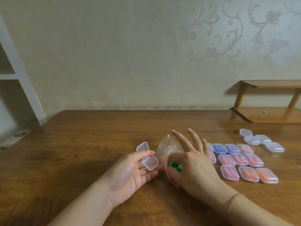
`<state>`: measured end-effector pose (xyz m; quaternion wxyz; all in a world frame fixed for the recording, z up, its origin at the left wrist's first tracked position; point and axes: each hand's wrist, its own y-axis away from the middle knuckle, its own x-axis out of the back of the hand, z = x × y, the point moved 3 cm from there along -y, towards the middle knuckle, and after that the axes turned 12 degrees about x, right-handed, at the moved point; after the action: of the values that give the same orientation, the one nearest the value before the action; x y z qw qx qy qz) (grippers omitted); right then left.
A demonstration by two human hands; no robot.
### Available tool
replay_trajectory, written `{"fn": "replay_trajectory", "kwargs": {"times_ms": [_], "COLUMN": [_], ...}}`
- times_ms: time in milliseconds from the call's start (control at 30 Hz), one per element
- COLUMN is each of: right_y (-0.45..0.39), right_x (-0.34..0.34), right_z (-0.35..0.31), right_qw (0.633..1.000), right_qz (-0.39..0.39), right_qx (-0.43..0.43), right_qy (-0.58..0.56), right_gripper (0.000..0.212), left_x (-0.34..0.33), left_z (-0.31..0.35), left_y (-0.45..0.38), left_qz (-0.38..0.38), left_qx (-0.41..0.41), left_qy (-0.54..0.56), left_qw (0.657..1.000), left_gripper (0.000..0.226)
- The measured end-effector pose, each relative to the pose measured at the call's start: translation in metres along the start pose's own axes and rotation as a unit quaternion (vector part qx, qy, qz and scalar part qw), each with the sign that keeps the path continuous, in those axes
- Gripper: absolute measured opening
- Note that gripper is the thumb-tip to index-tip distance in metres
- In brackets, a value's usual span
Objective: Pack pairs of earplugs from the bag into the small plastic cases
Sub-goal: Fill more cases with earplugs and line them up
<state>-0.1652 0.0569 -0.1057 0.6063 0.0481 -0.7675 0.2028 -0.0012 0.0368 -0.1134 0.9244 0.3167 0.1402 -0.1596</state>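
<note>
On the brown wooden table (81,144) the left hand (130,170) lies palm up, its fingers loosely curled under a small clear plastic case (147,156) that it holds with the lid swung open; the lid stands up at the far side, and the shallow base rests on the fingertips with its hollow facing up and slightly toward the right. The case's long axis runs roughly from near right to far left. Just to the right of it sits the crumpled clear bag (169,149), its mouth with a red seal line turned toward the person and its closed end pointing away toward the wall. The right hand (193,165) is palm down over the bag's mouth, with the thumb and a finger pinching 2 green earplugs (175,166) while the other fingers are spread and lifted. The earplugs are at the bag's opening, just beside the open case; they lie side by side, with their long axes pointing roughly toward the left hand. A thin bracelet (234,199) circles the right wrist. To the right of this hand, closed cases (241,159) already holding blue, pink and orange earplugs are laid in 3 rows, touching or nearly so, with their long axes running from near right to far left. Farther back right, 4 empty closed cases (260,139) are clustered near a low wooden shelf (268,115).
</note>
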Motion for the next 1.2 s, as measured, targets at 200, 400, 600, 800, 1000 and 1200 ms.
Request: {"fn": "replay_trajectory", "kwargs": {"times_ms": [200, 400, 600, 800, 1000, 1200], "right_y": [0.01, 0.011, 0.013, 0.011, 0.014, 0.028], "right_x": [0.01, 0.01, 0.002, 0.004, 0.013, 0.057], "right_z": [0.006, 0.004, 0.004, 0.003, 0.011, 0.029], "right_qw": [0.999, 1.0, 0.993, 0.996, 0.999, 0.999], "right_qz": [-0.018, -0.027, 0.039, 0.003, -0.004, 0.027], "right_qx": [-0.025, -0.004, 0.083, 0.074, 0.012, 0.03], "right_qy": [-0.013, 0.005, 0.071, 0.06, 0.031, -0.027], "right_gripper": [0.017, 0.027, 0.036, 0.042, 0.011, 0.017], "left_x": [-0.002, -0.002, -0.003, -0.001, 0.002, 0.001], "left_z": [0.001, -0.001, -0.002, -0.001, 0.001, 0.007], "left_y": [0.004, 0.007, 0.006, 0.005, 0.008, 0.016], "left_qz": [-0.01, -0.002, 0.002, -0.005, -0.012, -0.045], "left_qx": [-0.008, -0.001, 0.016, 0.019, 0.016, -0.002], "left_qy": [-0.067, -0.07, -0.056, -0.045, -0.025, -0.007], "left_qw": [0.998, 0.998, 0.998, 0.999, 0.999, 0.999], "left_gripper": [0.045, 0.045, 0.032, 0.032, 0.053, 0.054]}}
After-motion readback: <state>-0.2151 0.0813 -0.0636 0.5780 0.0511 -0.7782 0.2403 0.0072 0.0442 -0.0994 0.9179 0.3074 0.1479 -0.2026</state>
